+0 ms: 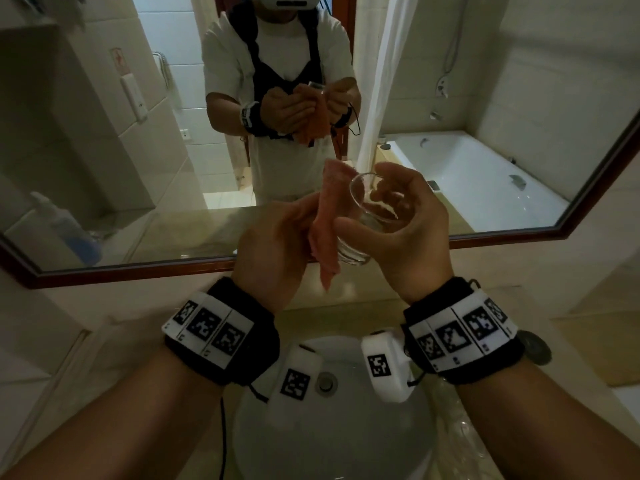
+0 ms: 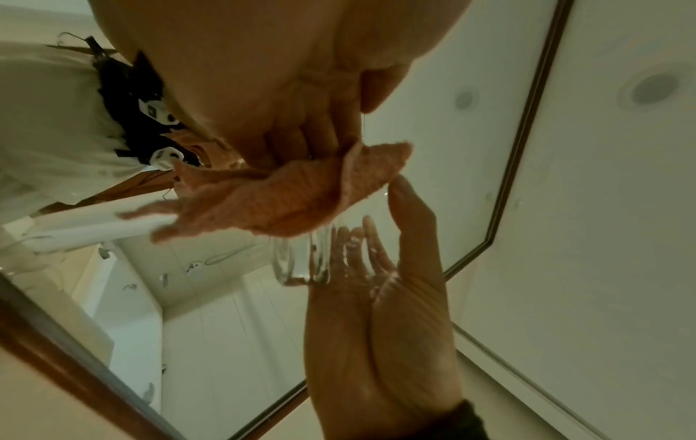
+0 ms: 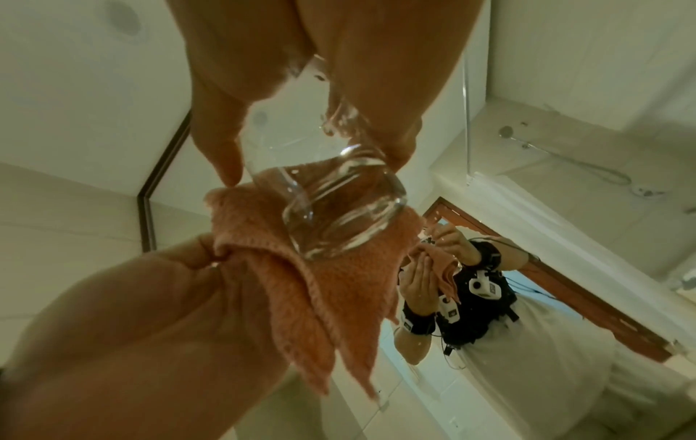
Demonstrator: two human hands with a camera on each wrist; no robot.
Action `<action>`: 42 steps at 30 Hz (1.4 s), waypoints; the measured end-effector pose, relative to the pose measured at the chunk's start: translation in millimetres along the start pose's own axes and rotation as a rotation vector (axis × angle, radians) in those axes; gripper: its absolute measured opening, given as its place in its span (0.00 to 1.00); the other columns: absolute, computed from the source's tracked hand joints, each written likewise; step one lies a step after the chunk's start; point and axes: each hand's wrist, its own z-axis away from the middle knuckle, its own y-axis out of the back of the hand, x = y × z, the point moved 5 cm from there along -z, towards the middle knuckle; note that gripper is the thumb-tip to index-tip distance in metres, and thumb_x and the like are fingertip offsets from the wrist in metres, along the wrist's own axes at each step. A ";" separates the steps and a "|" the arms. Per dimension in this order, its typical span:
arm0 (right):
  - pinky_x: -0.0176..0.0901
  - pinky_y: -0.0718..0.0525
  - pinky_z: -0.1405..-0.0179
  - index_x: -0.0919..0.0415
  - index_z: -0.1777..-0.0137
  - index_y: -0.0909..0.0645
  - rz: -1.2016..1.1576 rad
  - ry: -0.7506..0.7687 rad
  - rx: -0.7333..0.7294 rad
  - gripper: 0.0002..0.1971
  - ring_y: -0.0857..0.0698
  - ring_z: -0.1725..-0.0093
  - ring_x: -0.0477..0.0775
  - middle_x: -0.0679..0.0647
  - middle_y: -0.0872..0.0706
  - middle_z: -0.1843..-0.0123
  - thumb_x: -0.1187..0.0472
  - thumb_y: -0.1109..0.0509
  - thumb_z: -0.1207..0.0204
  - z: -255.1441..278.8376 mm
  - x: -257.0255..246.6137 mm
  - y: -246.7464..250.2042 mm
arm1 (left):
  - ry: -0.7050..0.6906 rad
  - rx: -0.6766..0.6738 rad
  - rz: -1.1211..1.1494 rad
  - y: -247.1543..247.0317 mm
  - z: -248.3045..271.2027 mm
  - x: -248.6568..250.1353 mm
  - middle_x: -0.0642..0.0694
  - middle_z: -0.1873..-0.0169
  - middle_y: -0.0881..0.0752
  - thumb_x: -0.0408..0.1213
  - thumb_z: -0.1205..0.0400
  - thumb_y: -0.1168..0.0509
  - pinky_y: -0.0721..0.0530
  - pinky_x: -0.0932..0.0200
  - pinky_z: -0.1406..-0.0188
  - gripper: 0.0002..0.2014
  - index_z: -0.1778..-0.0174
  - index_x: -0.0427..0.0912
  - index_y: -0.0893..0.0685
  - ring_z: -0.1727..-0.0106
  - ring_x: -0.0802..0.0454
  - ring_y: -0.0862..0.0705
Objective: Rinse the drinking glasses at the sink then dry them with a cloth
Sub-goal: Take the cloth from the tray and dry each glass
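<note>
Above the sink, my right hand (image 1: 398,216) grips a clear drinking glass (image 1: 367,209), thumb on its near side and fingers curled round the far side. The glass tilts with its mouth up and left. My left hand (image 1: 277,237) holds a pink cloth (image 1: 327,230) pressed against the glass's left side. In the right wrist view the glass (image 3: 339,208) shows its thick base, with the cloth (image 3: 320,285) bunched behind and below it. In the left wrist view the cloth (image 2: 293,196) hangs from my fingers over the glass (image 2: 301,259).
A white round sink (image 1: 332,427) with a metal drain (image 1: 326,381) lies below my wrists. A large wood-framed mirror (image 1: 104,168) faces me and reflects a bathtub and a soap bottle. Beige countertop (image 1: 571,358) runs on both sides, with a dark round object (image 1: 535,348) at the right.
</note>
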 end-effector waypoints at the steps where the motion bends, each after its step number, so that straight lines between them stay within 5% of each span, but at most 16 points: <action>1: 0.54 0.11 0.38 0.54 0.31 0.23 -0.049 -0.030 0.010 0.43 0.12 0.39 0.50 0.51 0.15 0.40 0.51 0.12 0.48 0.2 1.2 0.3 | -0.021 0.004 -0.035 1.4 -1.8 -1.6 0.45 0.55 0.07 0.40 0.12 0.48 0.14 0.45 0.51 0.21 0.49 0.45 0.08 0.54 0.47 0.10; 5: 0.59 0.11 0.38 0.55 0.32 0.22 -0.190 -0.077 0.031 0.44 0.10 0.38 0.54 0.54 0.12 0.40 0.52 0.10 0.50 0.9 5.9 -1.2 | -0.031 0.003 -0.021 -1.2 -3.6 -8.7 0.41 0.44 0.10 0.39 0.11 0.46 0.12 0.48 0.41 0.19 0.27 0.38 0.21 0.43 0.44 0.12; 8: 0.57 0.12 0.35 0.66 0.27 0.25 -0.249 -0.091 -0.022 0.40 0.11 0.35 0.56 0.58 0.12 0.35 0.62 0.14 0.39 4.1 11.2 -7.5 | -0.001 -0.004 -0.010 -5.0 -5.1 -12.1 0.35 0.36 0.14 0.48 0.12 0.46 0.15 0.41 0.34 0.28 0.19 0.35 0.30 0.36 0.37 0.15; 10: 0.54 0.13 0.35 0.67 0.25 0.28 -0.234 -0.078 -0.070 0.36 0.12 0.33 0.54 0.56 0.13 0.33 0.64 0.18 0.32 6.1 15.1 -11.1 | 0.022 -0.013 -0.002 -7.9 -6.0 -12.4 0.36 0.41 0.12 0.54 0.15 0.46 0.11 0.44 0.43 0.33 0.19 0.35 0.30 0.41 0.41 0.12; 13: 0.59 0.13 0.36 0.56 0.22 0.32 -0.161 -0.026 -0.185 0.38 0.14 0.32 0.55 0.40 0.15 0.33 0.43 0.22 0.28 8.0 17.8 -16.7 | 0.043 -0.026 -0.032 -7.5 -6.5 -16.2 0.39 0.52 0.10 0.56 0.15 0.50 0.11 0.58 0.66 0.34 0.20 0.36 0.29 0.59 0.50 0.09; 16: 0.62 0.13 0.36 0.48 0.19 0.42 0.007 -0.046 -0.319 0.47 0.15 0.31 0.55 0.22 0.23 0.32 0.25 0.33 0.32 6.1 24.6 -19.4 | 0.003 -0.048 -0.060 -6.8 -6.5 -18.1 0.31 0.34 0.15 0.55 0.12 0.49 0.11 0.38 0.44 0.32 0.16 0.40 0.34 0.37 0.35 0.12; 20: 0.53 0.16 0.33 0.55 0.16 0.42 0.438 -0.036 -0.270 0.56 0.26 0.29 0.52 0.48 0.34 0.29 0.20 0.36 0.35 3.3 23.6 -15.8 | -0.028 0.005 -0.037 2.1 -9.1 -22.5 0.29 0.28 0.20 0.51 0.12 0.49 0.23 0.25 0.29 0.30 0.15 0.42 0.36 0.29 0.29 0.18; 22: 0.37 0.16 0.42 0.57 0.19 0.35 0.451 -0.017 -0.195 0.52 0.21 0.38 0.47 0.49 0.30 0.34 0.25 0.29 0.36 5.7 19.8 -13.1 | -0.044 0.025 -0.055 2.2 -8.4 -23.3 0.30 0.28 0.20 0.51 0.13 0.47 0.22 0.27 0.29 0.29 0.15 0.44 0.35 0.30 0.30 0.18; 24: 0.32 0.17 0.46 0.54 0.23 0.29 0.426 -0.013 -0.143 0.49 0.18 0.42 0.42 0.46 0.24 0.36 0.29 0.24 0.42 7.0 16.3 -9.4 | -0.037 0.019 -0.063 1.0 -6.4 -25.0 0.31 0.28 0.19 0.50 0.13 0.46 0.19 0.32 0.32 0.29 0.16 0.46 0.34 0.30 0.31 0.17; 28: 0.42 0.11 0.41 0.50 0.33 0.23 0.200 -0.108 -0.123 0.43 0.12 0.42 0.41 0.43 0.13 0.41 0.36 0.17 0.49 7.9 17.5 -2.3 | 0.027 0.016 -0.007 4.2 -1.6 -24.1 0.30 0.31 0.17 0.54 0.15 0.44 0.18 0.34 0.33 0.32 0.18 0.38 0.30 0.30 0.31 0.17; 33: 0.56 0.11 0.37 0.53 0.36 0.21 0.031 -0.148 -0.270 0.30 0.09 0.40 0.48 0.50 0.10 0.40 0.50 0.17 0.37 9.1 21.4 -5.3 | 0.065 -0.014 -0.015 6.3 2.6 -21.7 0.34 0.34 0.13 0.60 0.18 0.45 0.13 0.32 0.42 0.33 0.23 0.43 0.25 0.35 0.32 0.14; 35: 0.58 0.11 0.37 0.55 0.28 0.23 0.120 -0.098 -0.284 0.35 0.12 0.37 0.50 0.50 0.14 0.35 0.40 0.21 0.32 10.2 25.0 -7.7 | 0.038 0.010 0.002 7.0 4.2 -22.4 0.33 0.33 0.14 0.58 0.16 0.45 0.13 0.31 0.43 0.31 0.20 0.43 0.28 0.35 0.32 0.14; 38: 0.54 0.11 0.39 0.49 0.23 0.27 0.319 -0.051 -0.252 0.48 0.15 0.37 0.48 0.48 0.22 0.34 0.24 0.27 0.41 12.8 25.4 -9.4 | -0.021 0.018 -0.015 5.3 4.0 -24.4 0.29 0.30 0.18 0.52 0.13 0.48 0.12 0.37 0.45 0.28 0.18 0.43 0.31 0.34 0.30 0.15; 42: 0.54 0.11 0.39 0.50 0.26 0.23 0.314 -0.061 -0.228 0.48 0.13 0.41 0.45 0.46 0.15 0.38 0.30 0.19 0.47 12.8 19.8 -4.5 | 0.004 0.027 -0.045 8.2 5.7 -26.1 0.30 0.33 0.16 0.51 0.14 0.47 0.17 0.30 0.35 0.30 0.18 0.39 0.31 0.36 0.30 0.14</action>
